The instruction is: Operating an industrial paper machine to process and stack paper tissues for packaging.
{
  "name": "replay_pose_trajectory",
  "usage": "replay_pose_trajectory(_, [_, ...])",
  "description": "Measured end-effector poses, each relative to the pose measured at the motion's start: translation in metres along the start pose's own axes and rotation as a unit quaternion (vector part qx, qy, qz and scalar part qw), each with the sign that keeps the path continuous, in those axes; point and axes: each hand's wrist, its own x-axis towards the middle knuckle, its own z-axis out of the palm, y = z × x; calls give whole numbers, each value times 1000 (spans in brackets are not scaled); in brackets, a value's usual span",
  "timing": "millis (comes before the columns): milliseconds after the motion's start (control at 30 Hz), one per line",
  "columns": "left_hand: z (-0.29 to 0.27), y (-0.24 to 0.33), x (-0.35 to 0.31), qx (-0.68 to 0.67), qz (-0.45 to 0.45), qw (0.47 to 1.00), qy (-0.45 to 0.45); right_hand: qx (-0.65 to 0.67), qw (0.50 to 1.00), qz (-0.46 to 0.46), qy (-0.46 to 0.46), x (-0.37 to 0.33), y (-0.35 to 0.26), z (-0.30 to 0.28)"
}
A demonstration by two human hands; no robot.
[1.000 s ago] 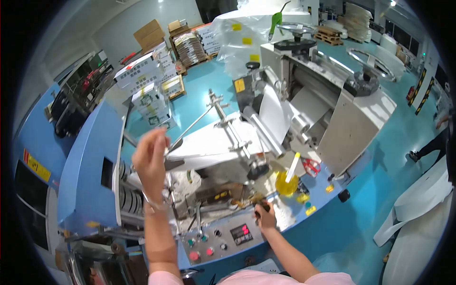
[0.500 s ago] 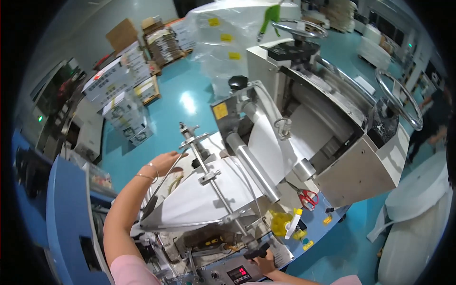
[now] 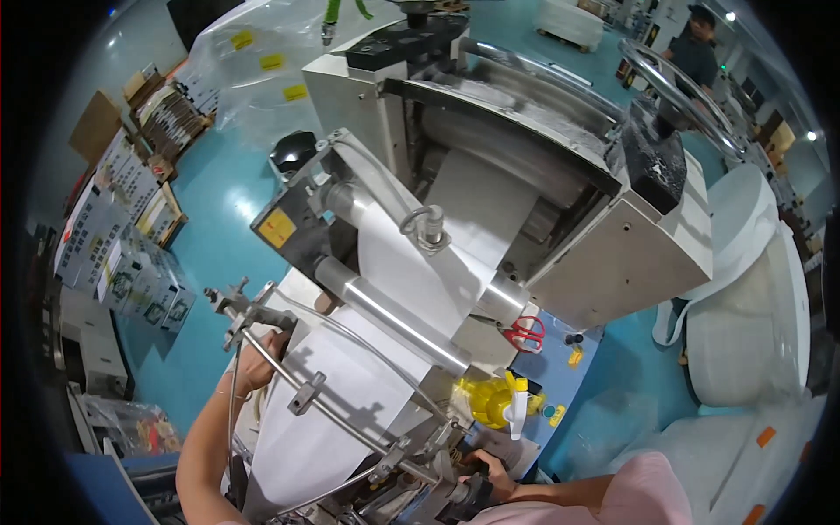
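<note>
White paper sheeting point(image 3: 302, 446) lay beneath a silver metal rod point(image 3: 350, 430), left hand point(image 3: 256, 361) near the paper's edge, right hand point(image 3: 499, 478) by a black knob point(image 3: 478, 497); whether either grasped anything, I couldn't tell

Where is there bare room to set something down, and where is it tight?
A small bare patch of blue ledge lies between the red scissors and the yellow bottle. Open floor shows between the boxes and the machine. It is crowded around the right hand, beside the black knob, and the left hand, by the bar.
</note>
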Motion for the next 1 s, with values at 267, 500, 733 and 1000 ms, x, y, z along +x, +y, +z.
replay_pose_trajectory(267, [-1, -5, 13, 140, 40, 989, -28, 15, 999, 37, -7, 3, -1, -1])
replay_pose_trajectory(500, [43, -20, 16, 24, -171, 984, 39, 11, 997, 73, -14, 0, -4, 0])
replay_pose_trajectory(733, [-28, 23, 5, -142, -155, 974, -81, -13, 999, -47, 23, -7, 9, -5])
replay_pose_trajectory(1000, [-116, 66, -71, -59, -207, 937, 276, 250, 965, 63, 36, -8, 6, 13])
